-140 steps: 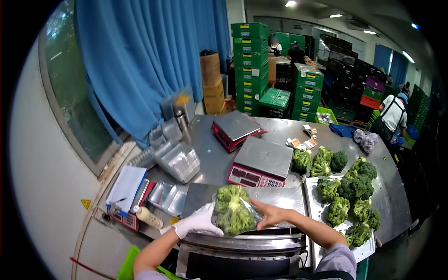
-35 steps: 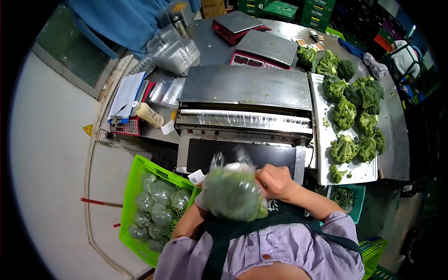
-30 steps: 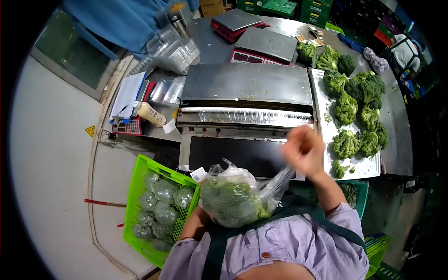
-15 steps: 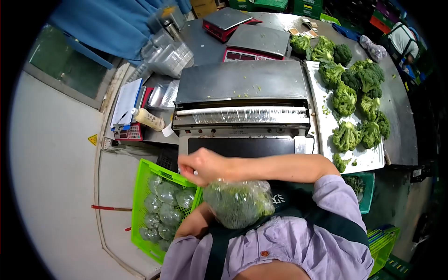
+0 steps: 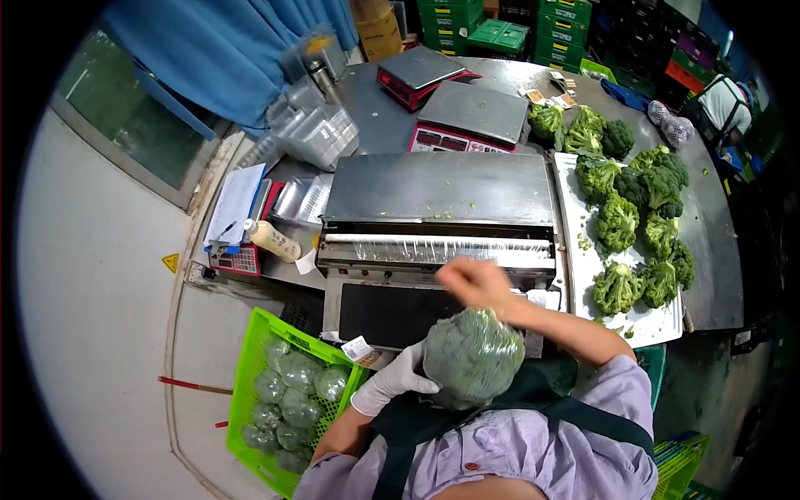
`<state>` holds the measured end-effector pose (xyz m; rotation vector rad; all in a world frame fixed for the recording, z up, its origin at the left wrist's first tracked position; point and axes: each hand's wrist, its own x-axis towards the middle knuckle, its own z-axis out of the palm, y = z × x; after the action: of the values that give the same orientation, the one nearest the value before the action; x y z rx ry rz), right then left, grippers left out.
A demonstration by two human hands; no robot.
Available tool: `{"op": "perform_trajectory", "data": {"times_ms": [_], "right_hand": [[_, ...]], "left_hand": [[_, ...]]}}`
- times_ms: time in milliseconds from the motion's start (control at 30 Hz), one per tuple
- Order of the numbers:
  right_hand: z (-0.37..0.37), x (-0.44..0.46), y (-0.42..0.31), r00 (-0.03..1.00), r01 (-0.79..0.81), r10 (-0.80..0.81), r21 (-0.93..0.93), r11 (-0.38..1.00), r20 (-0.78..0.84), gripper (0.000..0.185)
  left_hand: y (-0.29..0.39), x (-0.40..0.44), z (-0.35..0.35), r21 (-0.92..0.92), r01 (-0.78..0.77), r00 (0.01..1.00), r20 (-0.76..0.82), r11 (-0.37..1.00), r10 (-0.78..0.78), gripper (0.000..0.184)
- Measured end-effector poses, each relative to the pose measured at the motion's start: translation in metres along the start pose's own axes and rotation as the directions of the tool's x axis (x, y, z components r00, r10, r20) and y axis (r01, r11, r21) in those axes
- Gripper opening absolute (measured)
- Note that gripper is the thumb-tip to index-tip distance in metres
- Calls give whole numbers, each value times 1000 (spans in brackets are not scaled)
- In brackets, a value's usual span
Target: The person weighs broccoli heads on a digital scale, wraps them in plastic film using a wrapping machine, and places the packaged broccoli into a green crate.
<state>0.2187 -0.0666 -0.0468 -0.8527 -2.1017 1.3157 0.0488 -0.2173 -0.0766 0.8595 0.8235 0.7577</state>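
Note:
A head of broccoli wrapped in clear film [image 5: 473, 358] is held close to my chest, its domed top facing up. My left hand [image 5: 400, 380], in a white glove, grips its left side with the thumb across the front. Just above the broccoli, my bare right hand [image 5: 477, 283] is blurred, with its fingers curled in; what they hold, if anything, is hidden. A printed paper label [image 5: 360, 349] lies by my left fingers at the front edge of the wrapping machine [image 5: 437, 192], which carries a roll of film [image 5: 442, 247].
A green crate [image 5: 242, 404] with several wrapped broccoli heads [image 5: 300, 371] stands at lower left. Unwrapped broccoli [image 5: 618, 223] lies on a white tray [image 5: 575, 283] at right. Scales [image 5: 475, 112], plastic trays [image 5: 321, 133], a bottle [image 5: 273, 240] and a clipboard [image 5: 235, 204] are around the machine.
My right hand has swung from the left across to the right, above the broccoli. The broccoli has shifted right and turned its top upward. My gloved left hand has come into view.

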Motion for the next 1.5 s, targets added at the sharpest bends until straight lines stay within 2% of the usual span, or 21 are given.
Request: {"op": "perform_trajectory", "data": {"times_ms": [33,100,233,267,367,433,500,567,633,700,733,833,1000,1100,1133,1200,1233,1300,1367,1433,1500], "right_hand": [[-18,-2,11,994,-89,93,70,994,-55,35],[-58,-24,23,864,-429,309,260,865,397,50],[-42,-61,24,708,-366,-53,430,825,704,95],[-41,-58,9,723,-446,76,380,810,687,103],[-55,-21,-12,907,-189,-9,427,884,421,109],[-71,11,-10,961,28,-71,162,986,267,110],[-89,51,-4,962,224,-203,-102,969,185,112],[-96,95,17,928,372,-356,-239,897,110,111],[-105,131,39,898,437,-425,-338,834,113,104],[-114,152,50,899,430,-413,-456,779,144,101],[-116,161,54,892,447,-417,-487,751,175,98],[-110,173,66,857,505,-428,-634,585,288,92],[-106,149,68,880,443,-428,-682,582,207,81],[-116,120,66,871,391,-476,-753,529,119,60],[-121,109,72,873,390,-473,-753,530,119,60],[-126,91,78,839,538,-363,-717,443,406,34],[-123,81,72,759,631,-437,-712,310,482,20],[-110,63,74,688,712,-373,-677,185,622,24],[-100,55,69,625,777,-417,-581,243,660,24],[-91,54,77,645,761,-382,-606,233,662,18],[-93,51,79,697,714,-357,-642,278,621,16]], "left_hand": [[1,-1,0,1,-5,1000,0,1000,5,99],[-4,-5,0,-18,-72,984,-166,997,68,95],[-6,-4,-19,60,-210,949,-229,976,218,86],[4,4,-21,121,-278,931,-212,953,298,87],[41,33,-51,412,-425,853,-115,806,509,92],[105,52,-56,660,-232,895,-143,715,423,89],[127,90,-93,941,-320,673,143,111,726,79],[148,124,-118,946,-318,650,173,58,740,67],[162,145,-123,701,-424,738,-99,573,667,60],[158,173,-159,910,-410,604,217,66,767,61],[157,178,-169,925,-380,626,267,-13,732,66],[140,191,-188,946,-320,669,266,-54,694,77],[162,165,-173,963,-167,790,259,-211,556,70],[165,141,-169,991,-113,761,135,-76,635,67],[167,132,-173,970,-161,751,240,-181,615,57],[170,116,-176,863,-309,810,459,-400,365,42],[167,108,-176,808,-371,842,501,-458,202,39],[153,103,-179,578,-431,799,601,-693,5,27],[135,107,-186,551,-443,829,552,-708,-89,25],[122,108,-185,745,-309,903,425,-591,62,21],[121,106,-184,700,-387,811,568,-600,139,13]]}}
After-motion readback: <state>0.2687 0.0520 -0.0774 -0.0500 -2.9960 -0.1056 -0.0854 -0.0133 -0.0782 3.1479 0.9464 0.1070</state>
